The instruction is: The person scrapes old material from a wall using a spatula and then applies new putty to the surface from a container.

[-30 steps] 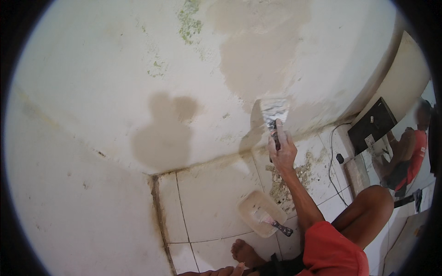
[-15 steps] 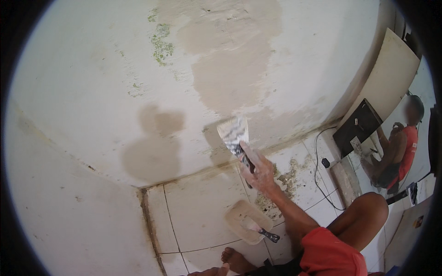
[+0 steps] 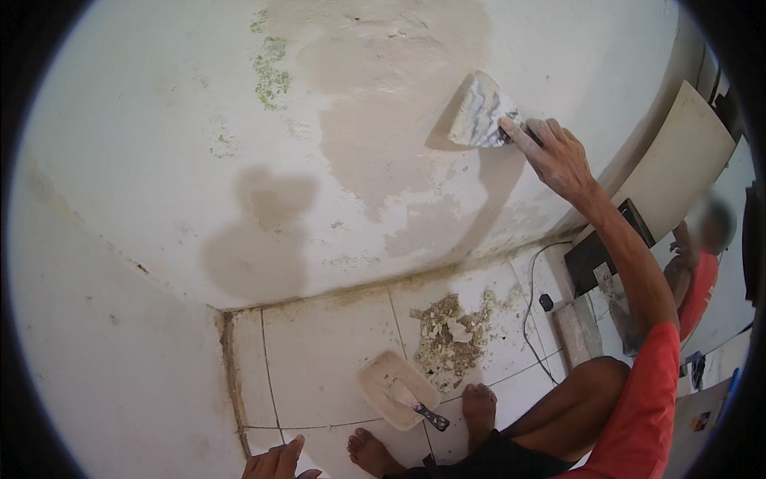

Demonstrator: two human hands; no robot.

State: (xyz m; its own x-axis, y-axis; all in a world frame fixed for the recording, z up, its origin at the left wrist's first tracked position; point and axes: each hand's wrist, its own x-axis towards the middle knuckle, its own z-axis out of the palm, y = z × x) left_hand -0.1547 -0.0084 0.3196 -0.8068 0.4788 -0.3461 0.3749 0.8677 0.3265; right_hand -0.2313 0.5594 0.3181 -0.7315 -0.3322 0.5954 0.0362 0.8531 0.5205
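Observation:
My right hand [image 3: 556, 158] grips a wide putty knife [image 3: 485, 116] by its dark handle. Its blade, smeared with white and grey filler, is at the wall, beside the right edge of the large beige patch [image 3: 383, 144]. Low at the bottom edge, my left hand [image 3: 275, 461] is partly cut off; its visible fingers are loosely stretched with nothing seen in them. On the floor between my feet and the wall sits a shallow beige tub [image 3: 375, 399]. A second, smaller putty knife [image 3: 431, 416] with a dark patterned handle lies across its rim.
A heap of crumbled plaster [image 3: 451, 339] lies on the tiles right of the tub. Farther right are a black cable [image 3: 527, 319], a dark panel [image 3: 586, 263] and a curved pale board [image 3: 678, 160]. A mirror-like surface shows a person in a red shirt [image 3: 699, 291].
My right hand has carried the putty knife up and to the right, from low on the wall to beside the beige patch. My left hand has shifted left along the bottom edge.

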